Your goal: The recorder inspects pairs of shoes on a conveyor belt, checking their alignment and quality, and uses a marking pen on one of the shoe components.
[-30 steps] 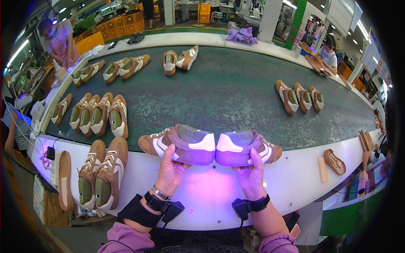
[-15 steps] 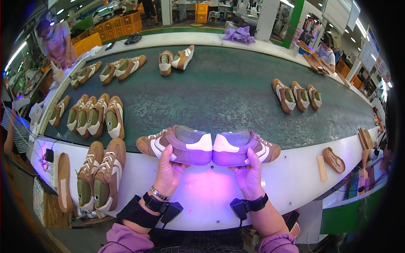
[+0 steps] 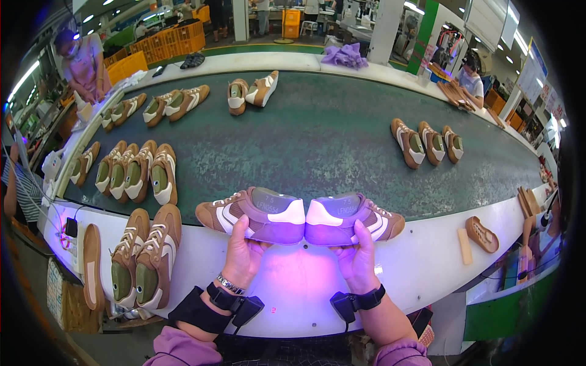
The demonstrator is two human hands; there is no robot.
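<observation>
Left shoe [image 3: 262, 221] is gripped by the left hand [image 3: 242, 259]: thumb laid on the near side, fingers curled underneath, partly hidden. Right shoe [image 3: 340, 229] is pinched the same way by the right hand [image 3: 356, 259]. Both are held heel to heel, toes outward, over the near edge of the green belt [image 3: 293, 143] and the white table [image 3: 415, 262]; whether the heels touch can't be told. Purple light is cast on the table between the wrists. Two laced shoes [image 3: 157, 259] are parked on the table at left, beside a loose sole [image 3: 92, 268]. A pale strip [image 3: 466, 246] and a brown sole piece [image 3: 481, 235] are laid at right. More shoes [image 3: 432, 145] are spread along the belt.
</observation>
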